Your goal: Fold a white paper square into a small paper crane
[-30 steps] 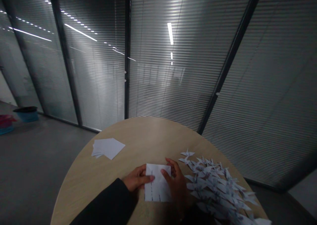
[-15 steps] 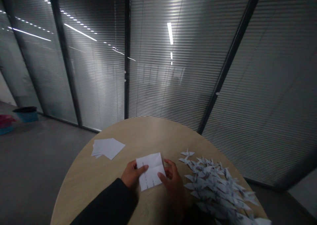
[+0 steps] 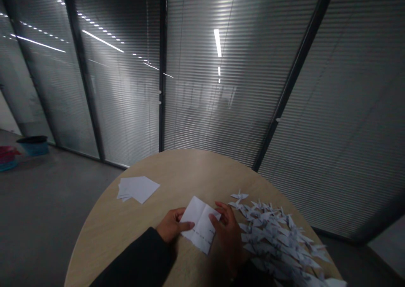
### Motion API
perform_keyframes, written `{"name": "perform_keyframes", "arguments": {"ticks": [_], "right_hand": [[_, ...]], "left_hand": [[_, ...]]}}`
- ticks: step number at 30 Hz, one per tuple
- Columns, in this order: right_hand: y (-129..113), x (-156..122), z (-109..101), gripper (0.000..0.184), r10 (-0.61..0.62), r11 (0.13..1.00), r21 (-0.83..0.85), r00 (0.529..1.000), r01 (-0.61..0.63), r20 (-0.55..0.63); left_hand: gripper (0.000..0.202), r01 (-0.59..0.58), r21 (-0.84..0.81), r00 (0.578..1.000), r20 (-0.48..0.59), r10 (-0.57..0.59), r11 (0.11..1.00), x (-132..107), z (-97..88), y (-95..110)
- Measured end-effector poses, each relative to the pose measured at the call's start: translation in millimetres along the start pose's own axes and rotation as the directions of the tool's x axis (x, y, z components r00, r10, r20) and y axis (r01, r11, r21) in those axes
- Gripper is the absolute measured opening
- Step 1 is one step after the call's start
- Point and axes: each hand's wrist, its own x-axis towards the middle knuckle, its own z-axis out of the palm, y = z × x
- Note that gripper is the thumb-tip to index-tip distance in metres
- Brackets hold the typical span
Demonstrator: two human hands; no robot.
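Note:
A square sheet of white paper (image 3: 200,224) with a crease across its middle and dark printed marks near its lower edge is held above the table, turned corner-up. My left hand (image 3: 172,224) pinches its left side, thumb on top and fingers underneath. On the right side, my right hand (image 3: 226,228) grips it with the thumb on the face; some of its fingers are behind the sheet. Close to my right hand lies a large heap of folded paper cranes (image 3: 278,236), white with dark marks.
The round wooden table (image 3: 190,164) carries a small stack of white paper squares (image 3: 139,189) at its left. Beyond stands a glass partition with blinds (image 3: 215,110). On the floor at far left are a blue tub (image 3: 34,147) and a red-and-blue container (image 3: 8,158).
The paper has been rotated between my hands, from nearly square-on to corner-up, and shifted slightly right. My right hand has moved a little to the right with it.

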Motion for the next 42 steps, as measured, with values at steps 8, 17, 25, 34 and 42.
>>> {"name": "perform_keyframes", "arguments": {"ticks": [8, 17, 25, 34, 42], "right_hand": [[-9, -5, 1, 0.031, -0.068, 0.989, -0.127, 0.994, 0.079, 0.091], [-16, -12, 4, 0.032, -0.144, 0.967, -0.198, 0.986, 0.158, 0.084], [-11, -11, 4, 0.04, -0.162, 0.976, -0.146, 0.987, 0.161, 0.003], [-8, -11, 8, 0.029, -0.133, 0.991, -0.031, 0.991, 0.134, 0.022], [-11, -12, 7, 0.026, -0.003, 0.997, 0.075, 0.999, -0.001, 0.047]], "left_hand": [[0.048, 0.042, 0.092, 0.997, -0.061, -0.036, 0.995, -3, 1.8, 1], [0.051, 0.013, 0.054, 0.997, -0.074, -0.009, 0.998, -4, 4.3, 3], [0.053, -0.047, 0.013, 0.998, -0.049, 0.048, 0.999, -5, 6.5, 2], [0.05, -0.062, -0.041, 0.997, -0.059, 0.059, 0.997, -5, 8.4, 3], [0.049, -0.004, -0.068, 0.998, -0.061, 0.0, 0.998, -3, 3.9, -3]]}}
